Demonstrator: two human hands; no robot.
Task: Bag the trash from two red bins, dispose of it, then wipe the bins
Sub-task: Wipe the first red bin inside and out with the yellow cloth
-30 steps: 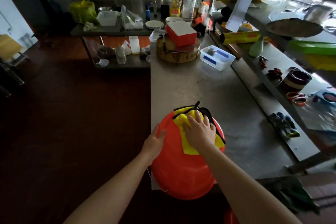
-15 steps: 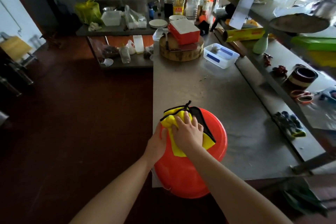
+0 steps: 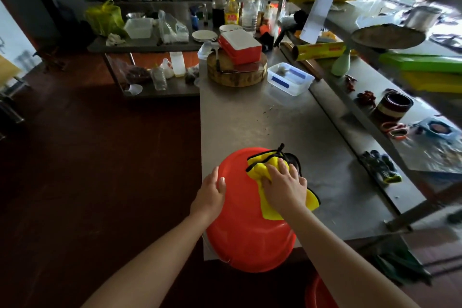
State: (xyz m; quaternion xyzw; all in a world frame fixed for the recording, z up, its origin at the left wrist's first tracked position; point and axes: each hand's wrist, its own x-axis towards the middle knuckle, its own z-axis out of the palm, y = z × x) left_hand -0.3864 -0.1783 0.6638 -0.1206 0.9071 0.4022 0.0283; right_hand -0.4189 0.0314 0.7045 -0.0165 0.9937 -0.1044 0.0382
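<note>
A red bin [image 3: 240,230] lies on its side at the near left corner of the steel counter [image 3: 287,132], its lower part hanging over the edge. My right hand [image 3: 283,186] presses a yellow cloth with black trim [image 3: 265,170] onto the bin's upper side. My left hand [image 3: 211,195] holds the bin's left side with the fingers curled on it. A second red bin [image 3: 318,295] shows partly at the bottom edge, on the floor below my right arm.
Farther along the counter stand a round wooden chopping block [image 3: 236,75] with a red box [image 3: 241,47] on it and a clear plastic container [image 3: 290,79]. Dark gloves [image 3: 380,166] lie on the lower ledge at the right. Dark red floor spreads to the left.
My right hand has slid the cloth across the bin's top, first left, then back towards the right. My left hand stays on the bin's side. The view has shifted slightly.
</note>
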